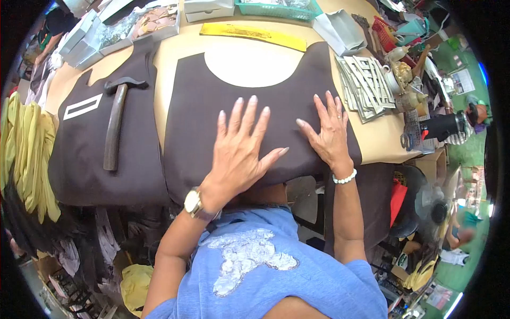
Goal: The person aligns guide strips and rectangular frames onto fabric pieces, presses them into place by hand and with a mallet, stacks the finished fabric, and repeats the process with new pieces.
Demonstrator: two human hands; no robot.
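Note:
A dark brown cut panel (191,122) with a scooped neckline lies flat on the tan table. My left hand (238,151) rests on it with fingers spread, palm down. My right hand (330,135) lies on the same panel near its right edge, fingers apart as well. Neither hand holds anything. To the left is a second dark brown panel (79,159), partly bearing a hammer (115,125) with a wooden handle. A white rectangular frame piece (83,107) lies beside the hammer on that panel.
A stack of pale frame pieces (366,87) sits right of the panel. Behind lie a yellow strip (252,35), a teal basket (279,9) and white boxes (82,45). Yellow cloth (32,143) hangs at the left. Bottles and tools crowd the right edge, near a black cylinder (443,126).

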